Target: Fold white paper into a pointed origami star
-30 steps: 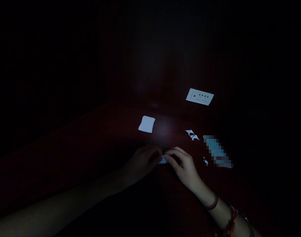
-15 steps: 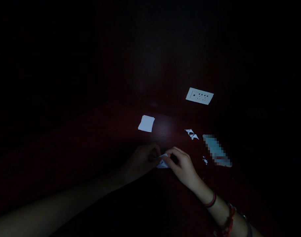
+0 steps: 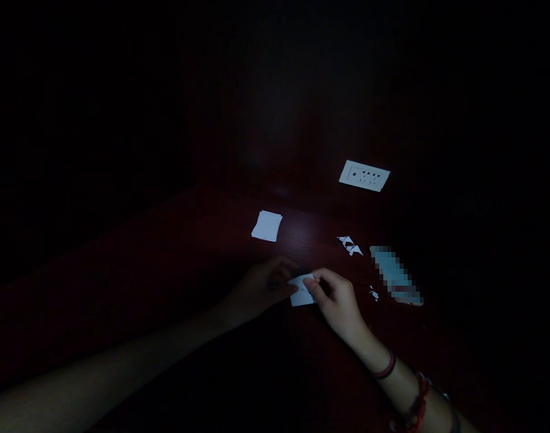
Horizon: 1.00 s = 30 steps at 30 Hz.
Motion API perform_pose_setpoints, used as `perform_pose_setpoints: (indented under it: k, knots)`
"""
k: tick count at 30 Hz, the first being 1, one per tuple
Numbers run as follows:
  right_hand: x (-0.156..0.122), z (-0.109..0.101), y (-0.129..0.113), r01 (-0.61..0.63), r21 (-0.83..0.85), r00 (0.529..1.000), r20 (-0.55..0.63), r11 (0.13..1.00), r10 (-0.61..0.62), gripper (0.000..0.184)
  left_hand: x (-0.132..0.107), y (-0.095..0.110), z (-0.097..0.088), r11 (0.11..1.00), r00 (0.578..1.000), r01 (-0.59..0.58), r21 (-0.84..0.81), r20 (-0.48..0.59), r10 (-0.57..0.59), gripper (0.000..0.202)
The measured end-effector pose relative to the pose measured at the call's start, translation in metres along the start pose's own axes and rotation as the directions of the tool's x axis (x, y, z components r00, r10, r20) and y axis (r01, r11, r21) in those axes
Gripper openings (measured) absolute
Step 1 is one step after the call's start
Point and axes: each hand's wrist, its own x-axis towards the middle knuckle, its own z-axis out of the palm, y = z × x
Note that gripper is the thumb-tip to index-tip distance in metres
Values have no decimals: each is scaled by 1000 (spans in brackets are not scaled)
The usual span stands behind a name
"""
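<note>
A small white piece of paper [image 3: 301, 297] with a faint crease or mark across its middle is between my hands above the dark red tabletop. My right hand [image 3: 340, 300] pinches its right side, with the thumb lying on top. At the left edge is my left hand [image 3: 261, 285], its fingers lifted apart from the thumb; the thumb tip meets or nearly meets the paper. Beyond the hands lies a stack of white paper squares [image 3: 267, 226]. Folded white paper pieces [image 3: 349, 245] rest to the right.
Tiny paper scraps [image 3: 374, 293] lie right of my right hand, beside a phone-like flat object [image 3: 396, 275] that is blurred out. A white power socket [image 3: 364, 175] is set in the dark back panel. Deep shadow covers the surroundings.
My left fingers have come off the paper and spread. The paper, folded up between both hands before, now lies flatter and shows more of its face, still in my right hand.
</note>
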Motion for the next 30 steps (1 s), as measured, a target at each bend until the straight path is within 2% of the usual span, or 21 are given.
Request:
perform_pose_setpoints:
  k: [3,6,10,14,20,26,30]
  knots:
    - [0,2,3,-13,63,995,104,998,7,17,-1,-4,0,993,999,-7,114,-53,13,26]
    - [-1,2,6,-32,54,985,173,998,22,19,0,-6,-1,987,999,-22,160,-41,29,21]
    - [-2,-1,2,12,-56,991,132,998,-4,19,1,-8,-2,971,998,-63,232,13,62,10]
    - [-1,-1,-4,65,-129,990,134,989,-48,16,1,-7,-1,943,995,-98,320,32,92,11]
    - [0,1,0,69,-69,977,207,995,-54,15,1,-3,0,903,991,-128,409,30,127,9]
    - [-1,0,-4,57,-124,987,154,991,-38,19,0,-3,1,910,993,-118,398,29,116,9]
    - [-1,1,2,12,-2,978,209,1000,-11,16,0,-4,0,909,991,-128,396,25,129,11]
